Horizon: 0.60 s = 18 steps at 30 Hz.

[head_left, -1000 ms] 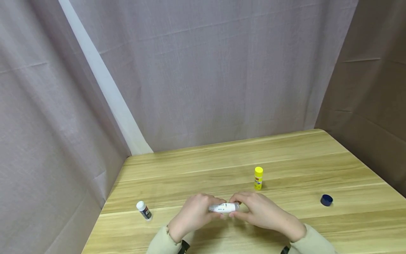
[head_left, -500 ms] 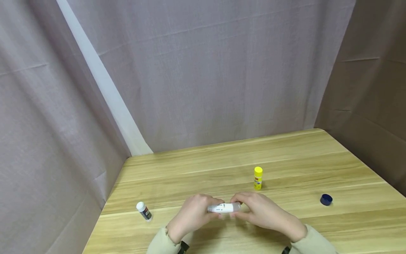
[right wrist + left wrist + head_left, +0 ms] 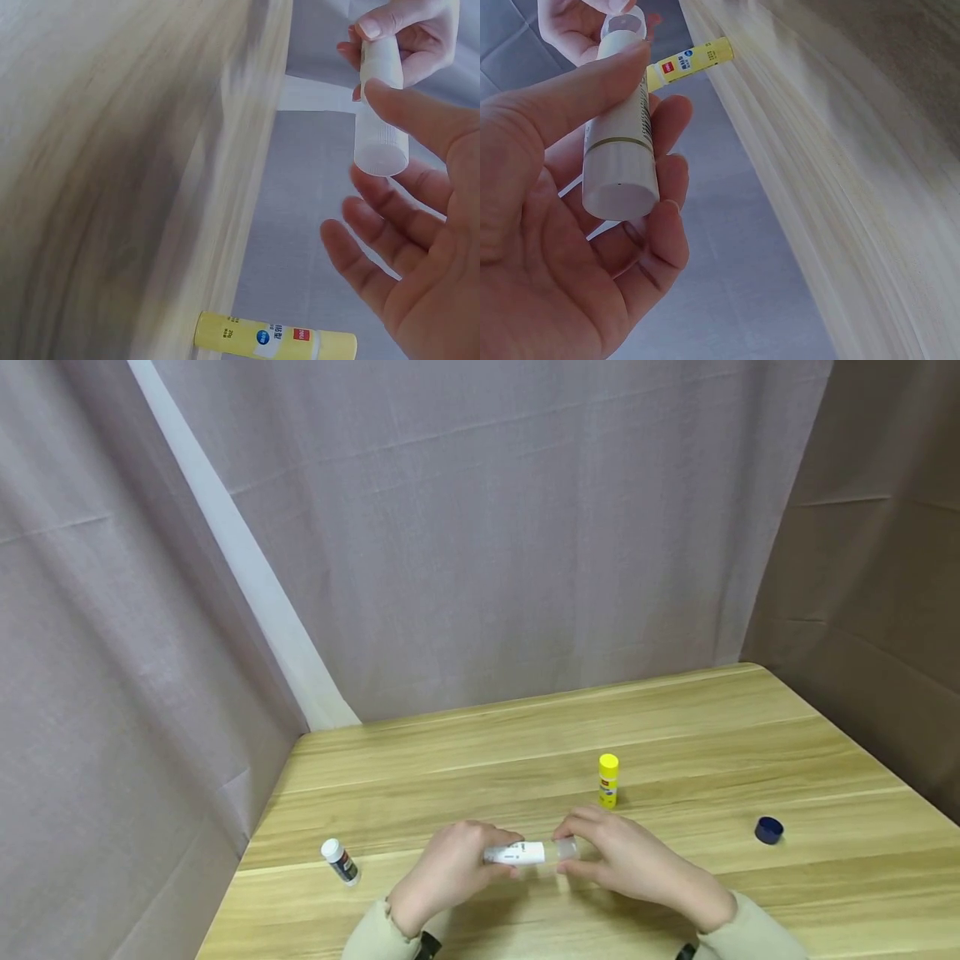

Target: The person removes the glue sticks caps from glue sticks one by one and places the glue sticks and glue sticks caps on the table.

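Note:
My left hand (image 3: pixel 452 865) grips the white body of a glue stick (image 3: pixel 516 853), which lies roughly level above the table. Thumb and fingers wrap round it in the left wrist view, where its round end (image 3: pixel 621 196) faces the camera. My right hand (image 3: pixel 628 863) pinches a translucent ribbed cap (image 3: pixel 567 848) between thumb and fingers. In the head view a narrow gap shows between cap and body. Just behind the hands a yellow glue stick (image 3: pixel 608 782) stands upright on the table.
A small dark-labelled tube with a white cap (image 3: pixel 341 861) stands at the left of the wooden table (image 3: pixel 450 768). On the right lies a dark blue cap (image 3: pixel 768 830). Grey curtains (image 3: pixel 480 543) hang behind and beside the table.
The right hand has drawn the translucent cap a little to the right, off the glue stick's body. The left hand has shifted slightly left with the body.

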Motion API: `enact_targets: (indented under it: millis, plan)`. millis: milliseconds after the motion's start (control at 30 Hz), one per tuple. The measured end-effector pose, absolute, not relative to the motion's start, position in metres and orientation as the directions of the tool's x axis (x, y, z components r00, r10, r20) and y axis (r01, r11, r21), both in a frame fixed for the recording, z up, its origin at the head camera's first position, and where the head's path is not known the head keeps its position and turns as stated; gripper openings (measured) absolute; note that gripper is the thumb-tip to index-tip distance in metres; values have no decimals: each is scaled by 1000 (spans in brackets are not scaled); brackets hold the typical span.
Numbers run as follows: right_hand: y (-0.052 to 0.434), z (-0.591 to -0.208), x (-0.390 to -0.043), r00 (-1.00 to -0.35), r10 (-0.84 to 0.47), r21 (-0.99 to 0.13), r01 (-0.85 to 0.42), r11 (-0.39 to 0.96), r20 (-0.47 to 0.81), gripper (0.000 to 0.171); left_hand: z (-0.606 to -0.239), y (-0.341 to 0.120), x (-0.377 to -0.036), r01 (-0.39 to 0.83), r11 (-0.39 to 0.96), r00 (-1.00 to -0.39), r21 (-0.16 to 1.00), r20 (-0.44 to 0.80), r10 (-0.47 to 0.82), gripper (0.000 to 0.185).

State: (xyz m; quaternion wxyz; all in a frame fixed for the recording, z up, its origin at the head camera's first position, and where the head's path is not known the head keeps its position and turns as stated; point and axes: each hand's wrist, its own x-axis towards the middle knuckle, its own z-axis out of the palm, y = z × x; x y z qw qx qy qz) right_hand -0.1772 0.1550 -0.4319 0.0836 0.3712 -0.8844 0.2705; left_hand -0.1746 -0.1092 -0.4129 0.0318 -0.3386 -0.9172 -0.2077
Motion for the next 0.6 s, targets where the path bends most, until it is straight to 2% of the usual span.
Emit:
enact_targets:
  millis: [600]
  plan:
    - [165,-431,-179,-753,-585,-486,-648,586,299,29,-410,-109,-173,625,694,-775,358,178,606,35]
